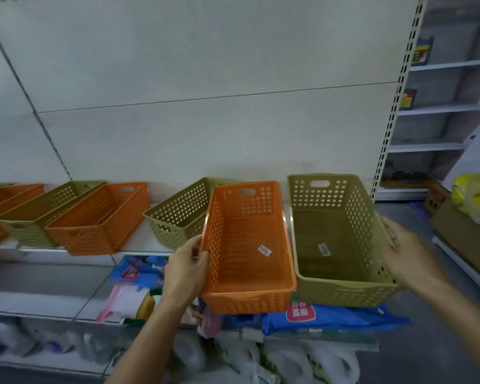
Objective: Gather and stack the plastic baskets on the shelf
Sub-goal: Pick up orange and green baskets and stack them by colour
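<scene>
Head view: the left hand (pixel 185 268) pinches the long left wall of an orange basket (pixel 247 250), thumb inside, fingers outside; the basket hangs off the shelf (pixel 139 239) edge toward 6 o'clock. At 3 o'clock, the right hand (pixel 408 253) is blurred, fingers spread against the right wall of an olive basket (pixel 341 239); whether its grip has closed I cannot tell. Both baskets hold only a sticker. Thin perforated plastic looks light, slightly flexible; rims suit holding best. More baskets (pixel 94 217) sit at 9 o'clock, apparently empty, unstacked.
</scene>
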Demonstrator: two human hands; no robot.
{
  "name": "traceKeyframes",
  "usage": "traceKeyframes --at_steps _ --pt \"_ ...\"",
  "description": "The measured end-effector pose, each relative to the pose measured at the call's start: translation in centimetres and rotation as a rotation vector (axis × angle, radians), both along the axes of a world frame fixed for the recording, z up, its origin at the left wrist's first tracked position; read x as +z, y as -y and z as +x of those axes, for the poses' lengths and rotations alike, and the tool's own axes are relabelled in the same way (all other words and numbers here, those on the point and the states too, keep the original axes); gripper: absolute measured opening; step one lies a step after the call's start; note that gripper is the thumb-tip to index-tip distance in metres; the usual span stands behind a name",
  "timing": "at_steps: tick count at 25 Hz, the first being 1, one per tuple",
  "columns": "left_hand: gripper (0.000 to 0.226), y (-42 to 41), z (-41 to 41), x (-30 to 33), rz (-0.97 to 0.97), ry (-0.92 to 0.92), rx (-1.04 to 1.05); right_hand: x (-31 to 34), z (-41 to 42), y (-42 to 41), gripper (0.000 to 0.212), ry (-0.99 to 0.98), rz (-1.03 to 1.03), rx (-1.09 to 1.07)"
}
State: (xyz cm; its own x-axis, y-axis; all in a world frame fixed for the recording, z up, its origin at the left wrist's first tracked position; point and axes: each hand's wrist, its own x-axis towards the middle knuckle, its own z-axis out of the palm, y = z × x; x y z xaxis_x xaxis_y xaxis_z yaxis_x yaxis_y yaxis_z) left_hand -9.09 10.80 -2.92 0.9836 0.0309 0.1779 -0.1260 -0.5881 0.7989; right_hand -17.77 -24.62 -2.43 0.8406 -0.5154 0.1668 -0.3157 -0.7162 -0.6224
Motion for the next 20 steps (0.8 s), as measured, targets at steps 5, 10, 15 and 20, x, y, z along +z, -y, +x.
traceKeyframes --at_steps 5,10,15,20 --pt "0.037 -7.8 -6.3 0.2 -0.018 0.012 0.060 -0.5 -3.0 -6.5 0.055 0.075 0.036 0.069" --pt "0.034 -15.5 -8.7 2.1 -0.011 0.068 0.158 1.7 -2.8 -12.8 0.049 0.131 0.088 0.110" --pt "0.034 -22.4 -7.1 4.8 -0.027 0.111 0.254 3.6 2.9 -17.9 0.040 0.187 0.155 0.128" --pt "0.034 -28.2 -0.9 6.8 -0.052 0.209 0.311 4.6 11.7 -23.8 0.025 0.279 0.265 0.105"
